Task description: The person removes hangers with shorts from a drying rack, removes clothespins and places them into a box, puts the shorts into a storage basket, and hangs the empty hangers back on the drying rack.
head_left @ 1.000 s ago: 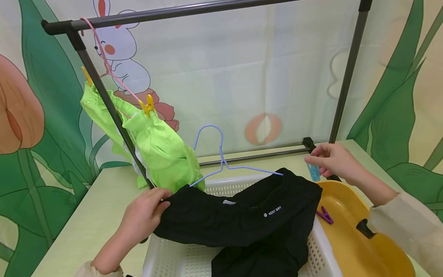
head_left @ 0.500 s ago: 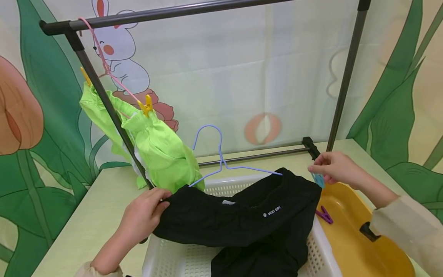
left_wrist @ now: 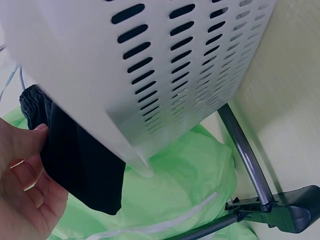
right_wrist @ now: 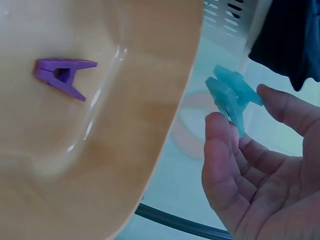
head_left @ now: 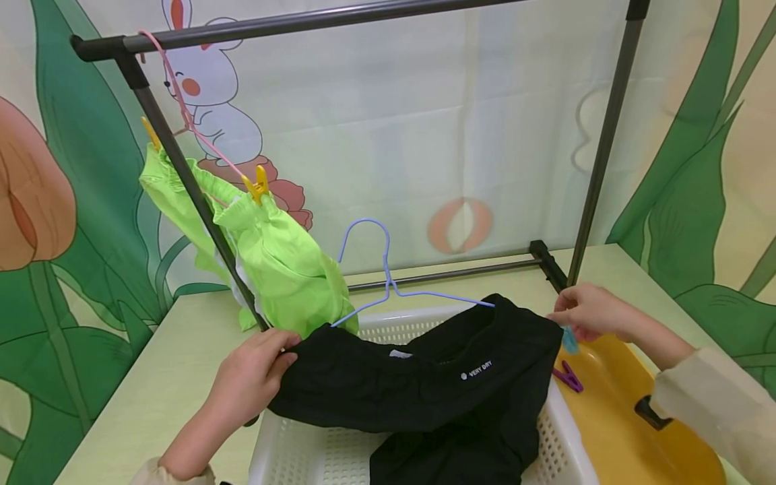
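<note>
At the far left, a thin pink hanger hooks over the round, dark bar of the rack. Lime-green clothing of thin, crinkled fabric hangs from it, held by yellow clothespins. Nearer, the left hand pinches the left end of a soft, matte black garment between thumb and fingers. The garment drapes over a white plastic basket pierced with rows of oblong slots. Its gathered waist gapes in a loose oval, with "VERY DRY" in pale letters on the front. The slim arms of a blue hanger slope down into that opening, the curved hook standing at the far side. To the right, just beyond the garment's right end, the right hand pinches a translucent blue clothespin, apart from the cloth. Nearer right, a smooth, round-cornered yellow basin holds a purple clothespin shaped like an A.
</note>
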The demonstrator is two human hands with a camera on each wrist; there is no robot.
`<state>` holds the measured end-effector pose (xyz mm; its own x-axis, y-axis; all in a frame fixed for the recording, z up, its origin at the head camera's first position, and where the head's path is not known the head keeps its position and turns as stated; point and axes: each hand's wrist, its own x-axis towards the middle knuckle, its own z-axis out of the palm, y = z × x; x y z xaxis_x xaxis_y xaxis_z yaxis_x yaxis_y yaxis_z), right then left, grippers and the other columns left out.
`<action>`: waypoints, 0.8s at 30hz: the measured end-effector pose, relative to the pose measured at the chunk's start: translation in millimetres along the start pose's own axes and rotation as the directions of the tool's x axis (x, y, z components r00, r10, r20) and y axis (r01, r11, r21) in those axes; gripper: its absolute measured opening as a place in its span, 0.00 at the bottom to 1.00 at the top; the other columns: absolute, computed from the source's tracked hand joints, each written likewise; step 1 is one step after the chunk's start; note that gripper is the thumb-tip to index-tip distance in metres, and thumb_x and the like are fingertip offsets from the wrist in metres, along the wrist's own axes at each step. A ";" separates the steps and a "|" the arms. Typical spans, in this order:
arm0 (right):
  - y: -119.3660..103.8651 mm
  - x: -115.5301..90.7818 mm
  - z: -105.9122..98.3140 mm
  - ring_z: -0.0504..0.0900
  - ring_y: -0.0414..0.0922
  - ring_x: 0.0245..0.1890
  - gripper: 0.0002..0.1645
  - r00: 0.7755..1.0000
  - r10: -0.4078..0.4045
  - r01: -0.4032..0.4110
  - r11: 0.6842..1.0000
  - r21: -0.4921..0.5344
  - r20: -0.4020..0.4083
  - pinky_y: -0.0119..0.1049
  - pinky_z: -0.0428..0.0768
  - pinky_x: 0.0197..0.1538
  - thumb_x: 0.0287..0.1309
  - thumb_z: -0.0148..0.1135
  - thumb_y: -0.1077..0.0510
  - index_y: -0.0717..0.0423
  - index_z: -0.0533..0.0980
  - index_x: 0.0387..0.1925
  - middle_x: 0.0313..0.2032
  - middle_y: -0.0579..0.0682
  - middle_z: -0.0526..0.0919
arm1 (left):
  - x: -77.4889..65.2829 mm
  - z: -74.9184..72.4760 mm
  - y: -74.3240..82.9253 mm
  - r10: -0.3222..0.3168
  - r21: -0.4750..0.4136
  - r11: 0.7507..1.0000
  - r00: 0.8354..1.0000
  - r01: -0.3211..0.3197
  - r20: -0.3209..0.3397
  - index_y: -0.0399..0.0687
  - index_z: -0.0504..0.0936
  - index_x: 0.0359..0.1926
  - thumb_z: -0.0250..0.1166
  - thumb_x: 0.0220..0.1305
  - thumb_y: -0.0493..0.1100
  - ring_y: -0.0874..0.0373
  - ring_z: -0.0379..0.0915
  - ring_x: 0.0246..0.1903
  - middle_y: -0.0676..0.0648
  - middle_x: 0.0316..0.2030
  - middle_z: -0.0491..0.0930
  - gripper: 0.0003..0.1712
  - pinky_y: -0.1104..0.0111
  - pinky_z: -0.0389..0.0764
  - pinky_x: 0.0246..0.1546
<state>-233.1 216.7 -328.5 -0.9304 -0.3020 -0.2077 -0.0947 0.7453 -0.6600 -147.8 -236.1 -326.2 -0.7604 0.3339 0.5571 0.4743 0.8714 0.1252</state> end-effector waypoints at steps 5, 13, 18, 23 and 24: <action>4.3 2.5 5.4 0.70 0.41 0.14 0.09 0.999 0.014 -0.014 1.000 -0.014 0.031 0.31 0.72 0.21 0.57 0.51 0.61 0.65 0.71 0.33 0.15 0.47 0.70 | 0.0 -0.1 0.1 0.000 0.000 1.000 1.000 0.000 0.003 0.46 0.77 0.32 0.65 0.46 0.31 0.57 0.74 0.31 0.51 0.29 0.77 0.11 0.64 0.74 0.28; 9.6 6.5 11.2 0.71 0.40 0.14 0.09 0.996 0.063 -0.061 0.997 -0.040 0.059 0.30 0.73 0.20 0.50 0.48 0.67 0.66 0.70 0.35 0.16 0.49 0.72 | 0.3 0.1 -0.6 0.000 -0.001 1.000 1.000 0.000 0.006 0.46 0.77 0.32 0.65 0.46 0.31 0.57 0.74 0.31 0.51 0.29 0.77 0.10 0.64 0.74 0.28; 12.3 6.8 15.2 0.72 0.40 0.13 0.11 0.993 0.080 -0.076 0.996 -0.054 0.087 0.30 0.74 0.19 0.46 0.48 0.68 0.67 0.70 0.36 0.16 0.49 0.73 | 0.2 0.4 -0.8 0.000 0.004 1.000 1.000 0.000 0.007 0.46 0.77 0.32 0.65 0.46 0.31 0.57 0.74 0.31 0.51 0.29 0.77 0.10 0.64 0.74 0.28; 14.6 6.6 19.6 0.73 0.40 0.12 0.08 0.991 0.088 -0.080 0.994 -0.073 0.104 0.31 0.74 0.18 0.48 0.53 0.66 0.63 0.73 0.33 0.14 0.49 0.74 | -0.2 0.3 -0.6 -0.005 0.004 1.000 1.000 0.005 0.012 0.46 0.77 0.32 0.65 0.46 0.31 0.57 0.74 0.31 0.51 0.29 0.77 0.10 0.63 0.74 0.29; 15.2 6.7 20.9 0.72 0.40 0.12 0.08 0.990 0.088 -0.080 0.994 -0.078 0.106 0.31 0.74 0.18 0.48 0.54 0.65 0.62 0.74 0.33 0.15 0.49 0.74 | -0.3 0.3 -0.5 -0.006 0.003 1.000 1.000 0.006 0.013 0.46 0.77 0.32 0.65 0.46 0.31 0.57 0.74 0.31 0.51 0.29 0.77 0.10 0.63 0.74 0.29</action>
<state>-233.3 213.6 -355.1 -0.8921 -0.2968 -0.3406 -0.0472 0.8110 -0.5831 -147.9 -236.5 -326.7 -0.7691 0.3331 0.5455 0.4681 0.8747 0.1258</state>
